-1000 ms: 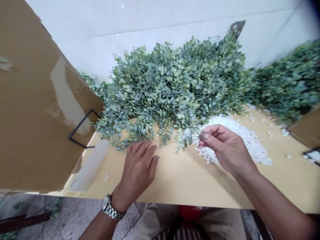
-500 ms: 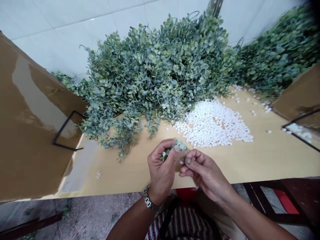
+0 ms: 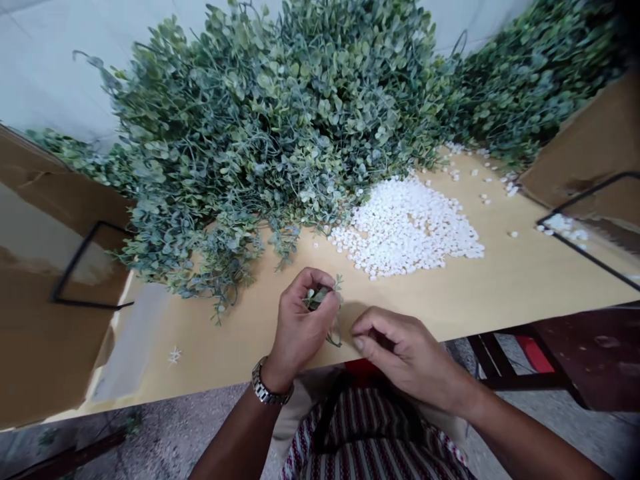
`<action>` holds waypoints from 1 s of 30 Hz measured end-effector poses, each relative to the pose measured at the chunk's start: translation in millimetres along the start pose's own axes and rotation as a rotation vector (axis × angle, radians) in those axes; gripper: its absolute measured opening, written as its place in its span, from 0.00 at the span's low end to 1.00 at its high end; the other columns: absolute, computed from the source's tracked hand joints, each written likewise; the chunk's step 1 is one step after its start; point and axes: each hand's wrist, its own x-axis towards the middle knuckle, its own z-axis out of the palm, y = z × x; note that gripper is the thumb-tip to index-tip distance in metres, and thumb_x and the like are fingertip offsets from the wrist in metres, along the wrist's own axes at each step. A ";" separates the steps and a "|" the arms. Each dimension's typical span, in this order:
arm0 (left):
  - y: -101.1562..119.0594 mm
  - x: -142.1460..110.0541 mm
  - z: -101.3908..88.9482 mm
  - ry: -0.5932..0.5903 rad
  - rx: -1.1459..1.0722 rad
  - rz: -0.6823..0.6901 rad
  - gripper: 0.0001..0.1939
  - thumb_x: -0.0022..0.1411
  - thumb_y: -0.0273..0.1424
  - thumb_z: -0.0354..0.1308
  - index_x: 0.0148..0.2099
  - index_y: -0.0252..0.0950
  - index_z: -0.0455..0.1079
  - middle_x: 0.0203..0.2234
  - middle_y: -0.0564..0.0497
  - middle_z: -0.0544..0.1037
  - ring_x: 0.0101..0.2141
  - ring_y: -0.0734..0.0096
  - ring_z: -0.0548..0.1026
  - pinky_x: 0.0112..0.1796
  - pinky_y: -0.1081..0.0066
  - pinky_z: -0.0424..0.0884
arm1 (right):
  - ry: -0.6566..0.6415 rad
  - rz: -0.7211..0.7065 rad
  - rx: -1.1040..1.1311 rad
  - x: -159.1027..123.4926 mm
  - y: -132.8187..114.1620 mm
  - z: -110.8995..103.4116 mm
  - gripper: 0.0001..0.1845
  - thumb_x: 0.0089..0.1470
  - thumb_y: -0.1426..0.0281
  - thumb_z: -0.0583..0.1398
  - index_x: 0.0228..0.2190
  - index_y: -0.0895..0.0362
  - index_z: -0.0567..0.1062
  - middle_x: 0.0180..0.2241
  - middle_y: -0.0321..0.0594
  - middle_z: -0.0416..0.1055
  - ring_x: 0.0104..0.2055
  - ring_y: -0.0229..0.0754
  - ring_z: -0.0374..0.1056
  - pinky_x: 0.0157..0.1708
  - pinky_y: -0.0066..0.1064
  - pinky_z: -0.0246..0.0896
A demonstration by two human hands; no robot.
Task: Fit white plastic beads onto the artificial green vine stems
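My left hand [image 3: 305, 320], with a metal watch on its wrist, is closed round a small sprig of green leaves [image 3: 316, 298]. The sprig's thin stem curves down toward the table's front edge. To the right of it, my right hand [image 3: 400, 350] is curled, thumb and forefinger tips close together and apart from the stem. Whatever may be between those fingertips is hidden or too small to name. Beyond both hands lies a pile of small white pieces [image 3: 407, 230], and behind it a big heap of leafy artificial greenery [image 3: 280, 120].
Cardboard boxes stand at the left [image 3: 55, 320] and right [image 3: 590, 147], each beside a black wire frame. A translucent strip [image 3: 133, 333] and a small white star-shaped piece [image 3: 175, 355] lie on the table [image 3: 230, 353]. More greenery [image 3: 530, 87] is at the back right.
My left hand came off the table beside the heap and took hold of the sprig that my right hand was pinching. My right hand has moved away from the sprig. The view has tilted downward.
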 end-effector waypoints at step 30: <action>-13.0 -1.4 -2.6 -0.283 -0.002 0.266 0.08 0.57 0.24 0.57 0.33 0.36 0.77 0.23 0.50 0.73 0.24 0.74 0.69 0.26 0.74 0.66 | 0.105 0.247 0.617 25.2 17.5 -22.3 0.10 0.51 0.63 0.62 0.29 0.57 0.72 0.22 0.33 0.64 0.22 0.32 0.57 0.22 0.26 0.52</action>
